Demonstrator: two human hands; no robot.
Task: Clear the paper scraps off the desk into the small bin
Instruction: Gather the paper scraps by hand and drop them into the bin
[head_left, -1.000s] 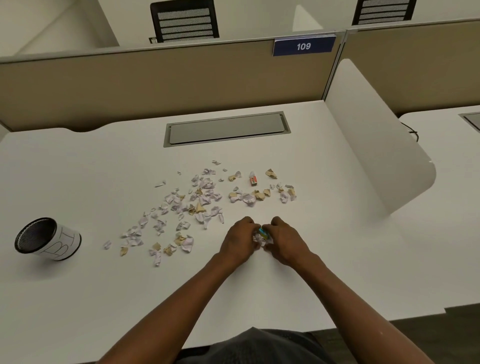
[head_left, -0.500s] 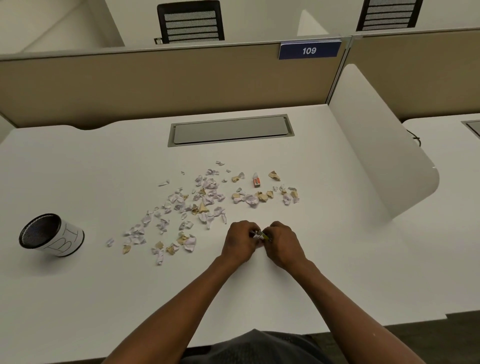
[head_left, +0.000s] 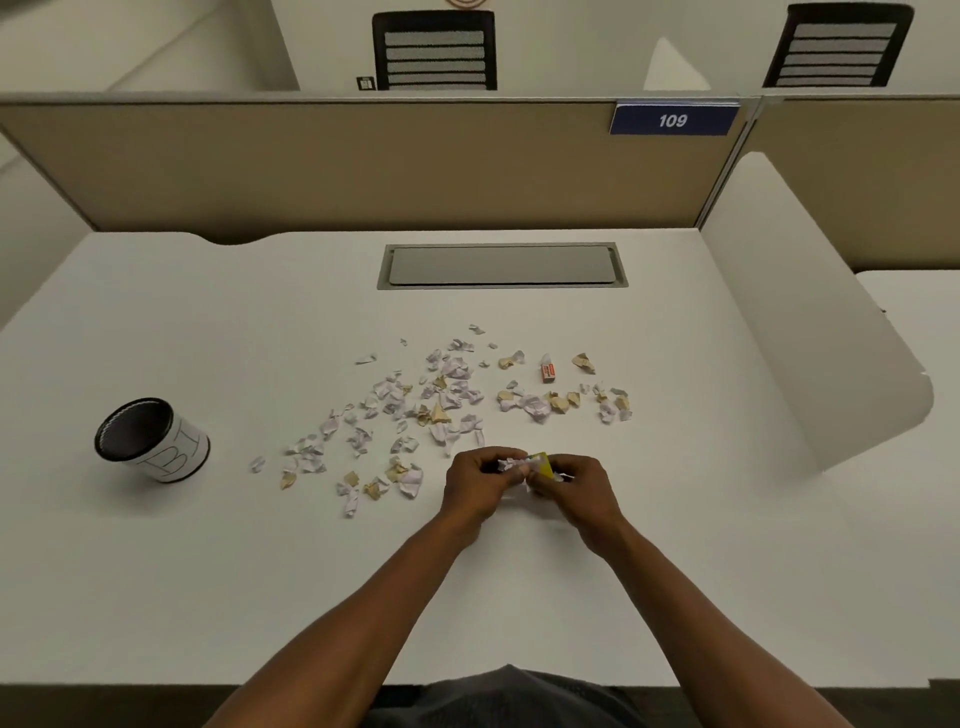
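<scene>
Here the left hand (head_left: 475, 486) and right hand (head_left: 576, 491) together pinch a crumpled white-and-yellow paper wad (head_left: 524, 465) above the white table (head_left: 260, 597), right of the small black-rimmed bin (head_left: 150, 439).

White desk (head_left: 156, 597) with a grey cable hatch (head_left: 501, 265); tan partition (head_left: 363, 161) behind carried a blue "109" sign (head_left: 673, 119). White side divider (head_left: 810, 332) on the right. Two black chairs (head_left: 435, 49) beyond.

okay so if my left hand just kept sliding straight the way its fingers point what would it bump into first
The left hand points rightward, so it meets the right hand at once; the two already seem to touch around the crumpled scraps and a yellow piece between them.
</scene>
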